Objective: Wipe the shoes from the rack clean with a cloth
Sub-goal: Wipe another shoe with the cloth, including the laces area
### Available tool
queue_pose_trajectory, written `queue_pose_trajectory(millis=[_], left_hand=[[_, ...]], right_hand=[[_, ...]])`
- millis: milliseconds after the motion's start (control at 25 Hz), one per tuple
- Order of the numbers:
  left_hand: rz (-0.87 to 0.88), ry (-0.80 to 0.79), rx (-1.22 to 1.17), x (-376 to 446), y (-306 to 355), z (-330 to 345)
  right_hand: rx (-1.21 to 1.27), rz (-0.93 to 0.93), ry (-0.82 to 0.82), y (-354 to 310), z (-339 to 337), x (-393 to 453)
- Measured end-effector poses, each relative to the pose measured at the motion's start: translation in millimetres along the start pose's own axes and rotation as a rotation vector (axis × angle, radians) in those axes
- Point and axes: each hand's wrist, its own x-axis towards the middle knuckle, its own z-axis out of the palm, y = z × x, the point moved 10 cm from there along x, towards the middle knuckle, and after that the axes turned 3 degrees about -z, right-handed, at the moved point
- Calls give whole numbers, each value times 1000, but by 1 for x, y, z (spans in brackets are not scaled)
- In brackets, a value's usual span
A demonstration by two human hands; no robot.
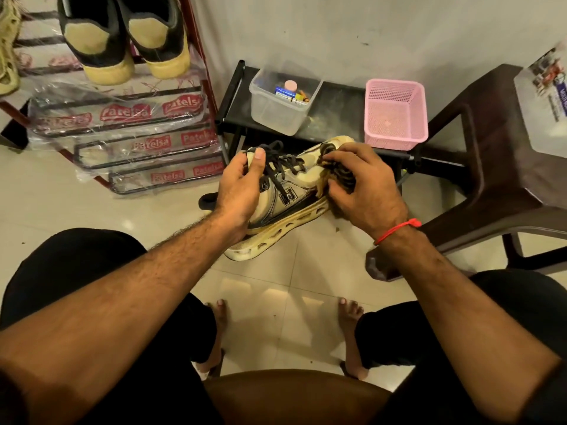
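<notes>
A cream sneaker [285,207] with dark laces and a cut-out sole is held in the air over the tiled floor, toe pointing away to the right. My left hand [242,185] grips it at the tongue and collar, thumb up by the laces. My right hand [365,188] holds a dark, patterned cloth [336,171] bunched against the toe area. The shoe rack [129,130] stands at the left, with a pair of black and tan shoes [122,38] on its top tier.
A low black stand [334,108] by the wall carries a clear box [280,99] of small items and a pink basket [395,113]. A brown plastic chair [491,167] stands at the right. My knees and bare feet are below.
</notes>
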Motion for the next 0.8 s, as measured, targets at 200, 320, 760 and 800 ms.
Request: queue_pose_trajectory(millis=[200,320,760,800], left_hand=[[-229,-114,-279,-8,-13,18],[-199,-159,-297,-9,-6,21],[-84,-171,-141,-7,3,21],[-67,-180,-106,-8,5,22]], right_hand=[[24,-345,-194,-99,56,-36],[-82,-171,-70,-57,23,-6],[-44,-9,2,-17,10,4],[-37,10,20,-15,10,0]])
